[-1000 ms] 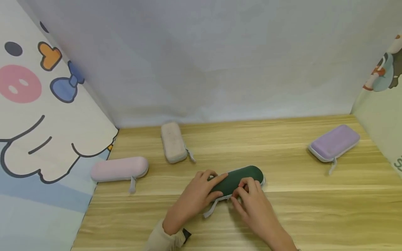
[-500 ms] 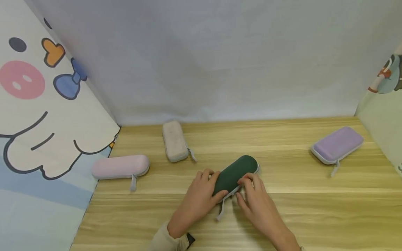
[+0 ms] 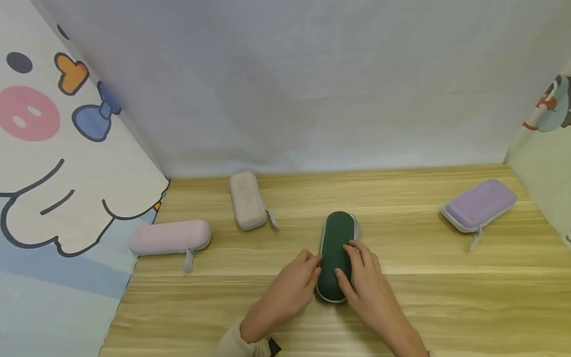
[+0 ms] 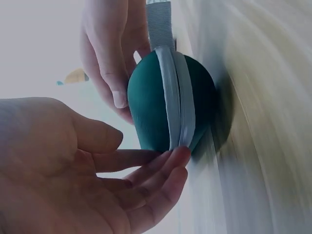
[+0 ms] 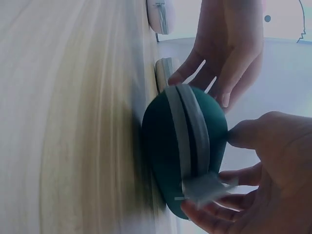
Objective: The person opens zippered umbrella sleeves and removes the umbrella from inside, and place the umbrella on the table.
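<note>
A dark green zip case with rounded ends and light grey zip trim lies on the table, its length pointing away from me. My left hand touches its left side with the fingertips. In the left wrist view, those fingers meet the grey zip while the thumb stays apart from the case. My right hand holds the right side, thumb on the lid and fingers along the edge. A grey pull tab, blurred in the right wrist view, hangs beside the right fingers. The zip looks closed where visible.
A pink zip case lies at the left, and a beige one stands further back. At the far right is a purple zip case. A grey cloth wall borders the wooden table behind.
The green case has turned anticlockwise from lying slantwise to pointing away from me. The pull tab has swung round to the right side. My left hand has shifted from its top to its side.
</note>
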Tool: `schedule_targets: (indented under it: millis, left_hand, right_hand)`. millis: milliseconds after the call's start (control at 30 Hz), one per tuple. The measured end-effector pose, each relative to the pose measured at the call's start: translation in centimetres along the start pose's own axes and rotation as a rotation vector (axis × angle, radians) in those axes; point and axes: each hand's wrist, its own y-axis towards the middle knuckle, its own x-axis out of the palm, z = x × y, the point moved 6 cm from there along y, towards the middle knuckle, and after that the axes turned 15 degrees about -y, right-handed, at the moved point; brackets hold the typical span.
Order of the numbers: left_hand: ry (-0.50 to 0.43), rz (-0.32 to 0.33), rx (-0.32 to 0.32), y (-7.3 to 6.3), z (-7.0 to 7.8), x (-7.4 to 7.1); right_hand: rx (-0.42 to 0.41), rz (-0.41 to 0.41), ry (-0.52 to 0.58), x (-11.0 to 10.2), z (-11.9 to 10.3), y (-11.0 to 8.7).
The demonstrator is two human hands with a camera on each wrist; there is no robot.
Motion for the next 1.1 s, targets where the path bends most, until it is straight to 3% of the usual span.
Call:
schedule_targets:
  millis: [367,667,867,1100]
  left_hand:
    - [-0.096,-0.043,0.032,0.1,0.2,0.4]
    - [-0.063,-0.012,0.082,0.4,0.3,0.5]
    - [-0.024,0.026,0.093,0.6,0.0,0.5]
    - [0.003,0.046,0.092,0.7,-0.2,0.2]
  right_hand:
    - [0.020,-0.122,-0.001,1.0,-0.2,-0.9]
    - [0.073,-0.071,0.054,1.2,0.2,-1.1]
    - [0.117,-0.025,0.200,0.9,0.7,-1.3]
    - [0.241,-0.056,0.420,0.8,1.9,-1.5]
